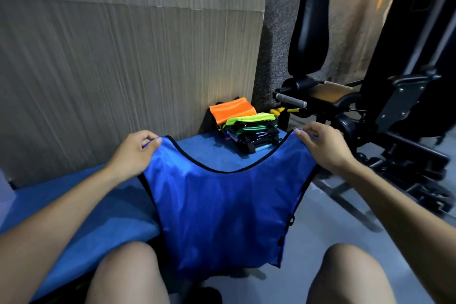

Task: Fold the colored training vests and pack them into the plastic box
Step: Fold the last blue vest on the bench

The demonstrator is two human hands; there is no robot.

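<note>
A blue training vest point(222, 212) with black trim hangs spread out in front of me, its lower edge falling between my knees. My left hand point(134, 153) pinches its left shoulder strap. My right hand point(323, 145) pinches the right shoulder strap. Beyond the vest, a stack of folded vests point(249, 131) lies at the far end of the blue bench point(81, 210), with an orange vest point(232, 110) leaning on top and a neon green one under it. No plastic box shows in this view.
A ribbed grey wall panel point(123, 57) runs along the bench's left side. A black gym machine point(370, 96) with a padded backrest and metal frame stands at the right. Grey floor point(333, 224) lies under my right leg.
</note>
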